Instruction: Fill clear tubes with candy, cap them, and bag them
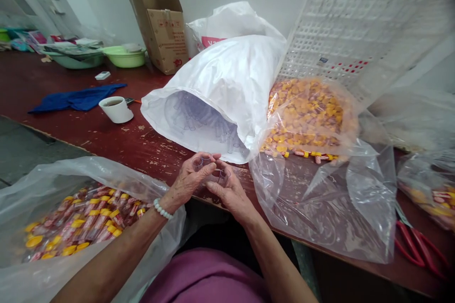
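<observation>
My left hand (188, 182), with a pale bead bracelet at the wrist, is closed on a clear plastic tube (198, 164). Close beside it my right hand (231, 194) grips another clear tube (223, 178); fingers partly hide both tubes. The hands meet at the table's front edge, just before the mouth of a white sack (220, 75). Inside that sack lie several empty clear tubes (199, 116). Below my left forearm, a large plastic bag (142, 177) holds many filled tubes with yellow caps (94, 213).
A clear bag of yellow-capped pieces (305, 113) lies right of the sack, under a leaning white plastic crate (341, 23). Red-handled scissors (414, 244) rest at the far right. A white cup (119, 112), blue cloth (78, 98), cardboard box (165, 33) and green basin (124, 57) stand left.
</observation>
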{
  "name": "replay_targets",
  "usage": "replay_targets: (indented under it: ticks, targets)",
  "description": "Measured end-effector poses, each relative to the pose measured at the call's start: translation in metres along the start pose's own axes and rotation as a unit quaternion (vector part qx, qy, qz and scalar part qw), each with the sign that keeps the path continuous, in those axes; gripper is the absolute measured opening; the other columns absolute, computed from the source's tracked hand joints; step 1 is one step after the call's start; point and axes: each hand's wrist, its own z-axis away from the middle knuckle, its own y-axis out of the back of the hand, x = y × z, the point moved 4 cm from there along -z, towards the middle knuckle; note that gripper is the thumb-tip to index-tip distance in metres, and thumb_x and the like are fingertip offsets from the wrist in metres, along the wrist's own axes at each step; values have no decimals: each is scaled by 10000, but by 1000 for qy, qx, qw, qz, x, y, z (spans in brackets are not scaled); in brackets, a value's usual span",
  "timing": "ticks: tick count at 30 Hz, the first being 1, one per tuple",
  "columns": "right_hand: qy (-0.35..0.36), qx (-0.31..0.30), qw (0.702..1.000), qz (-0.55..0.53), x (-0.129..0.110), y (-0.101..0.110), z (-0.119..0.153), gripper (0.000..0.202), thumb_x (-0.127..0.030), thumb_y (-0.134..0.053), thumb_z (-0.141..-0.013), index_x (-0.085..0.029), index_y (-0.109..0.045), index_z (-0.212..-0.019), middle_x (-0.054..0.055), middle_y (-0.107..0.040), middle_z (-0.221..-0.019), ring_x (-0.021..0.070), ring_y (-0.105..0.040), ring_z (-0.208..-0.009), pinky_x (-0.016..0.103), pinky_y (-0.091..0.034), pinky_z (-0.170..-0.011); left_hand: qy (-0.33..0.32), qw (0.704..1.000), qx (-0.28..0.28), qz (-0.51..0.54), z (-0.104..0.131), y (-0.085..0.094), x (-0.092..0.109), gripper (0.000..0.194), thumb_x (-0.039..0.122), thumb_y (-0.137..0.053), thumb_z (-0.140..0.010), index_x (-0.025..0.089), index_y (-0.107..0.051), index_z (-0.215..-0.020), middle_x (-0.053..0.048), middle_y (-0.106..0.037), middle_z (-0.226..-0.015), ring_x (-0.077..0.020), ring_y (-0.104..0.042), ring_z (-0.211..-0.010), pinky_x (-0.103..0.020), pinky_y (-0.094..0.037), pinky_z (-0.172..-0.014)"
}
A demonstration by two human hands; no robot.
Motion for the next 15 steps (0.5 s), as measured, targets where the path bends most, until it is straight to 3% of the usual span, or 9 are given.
replay_targets:
  ticks: [2,5,10,13,15]
  targets:
    - [4,30,998,53,2,3,3,622,-335,-654,-758,-267,-391,-1318,74,-496,-1292,227,-463,-1212,407,-438,-966,6,1000,14,-22,4,1,1,239,331,-670,-748,166,-568,-887,-90,-621,-1190,-210,-601,-1003,-342,-474,-867]
    - [11,48,989,138,3,8,7,721,-390,-630,-783,-248,-277,-1395,105,-420,-1358,239,-380,-1284,436,-366,-1037,57,996,-50,-45,11,-4,-1,240,339,-668,-752,162,-582,-891,-65,-659,-1038,-186,-613,-921,-279,-483,-786]
    - [32,5,953,300,-2,11,13,1033,-451,-724,-663,-198,-112,-1455,161,-218,-1464,302,-203,-1369,517,-217,-1107,149,975,-159,48,23,-15,-9,291,274,-697,-724,186,-577,-974,-19,-615,-917,-125,-594,-754,-213,-487,-627]
    - [10,-31,937,347,-11,12,22,1246,-462,-798,-533,-154,-31,-1465,205,-141,-1486,347,-105,-1395,562,-169,-1109,202,963,-172,56,29,-23,-14,370,232,-737,-665,181,-590,-1000,-21,-625,-853,-111,-572,-637,-207,-474,-529]
    - [22,-39,936,349,-25,19,30,1244,-458,-811,-513,-177,-63,-1466,187,-100,-1508,338,-79,-1408,545,-186,-1113,215,962,-160,56,32,-28,-15,332,213,-761,-623,142,-629,-919,-42,-643,-807,-125,-586,-650,-208,-478,-544]
